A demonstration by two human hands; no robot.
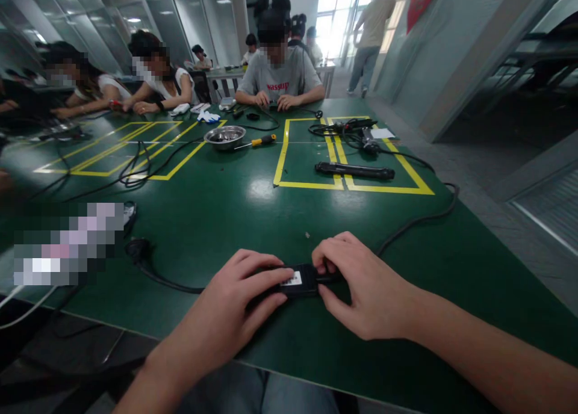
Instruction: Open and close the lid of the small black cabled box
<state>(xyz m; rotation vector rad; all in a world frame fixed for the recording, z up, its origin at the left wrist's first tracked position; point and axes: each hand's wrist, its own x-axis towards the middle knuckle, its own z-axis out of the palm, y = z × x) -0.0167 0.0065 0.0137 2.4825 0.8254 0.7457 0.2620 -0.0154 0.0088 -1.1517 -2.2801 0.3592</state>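
Note:
A small black box with a white label lies on the green table, a black cable leaving it at each end. My left hand is closed over the box's left part, thumb and fingers on its two sides. At the box's right end, my right hand pinches the black cable where it meets the box. The left cable runs to a black plug; the right cable curves off toward the table's right edge.
Farther off are a metal bowl, a screwdriver with a yellow and black handle, a black bar-shaped part and tangled cables with tools. A blurred-out object lies left. Several people sit around the table.

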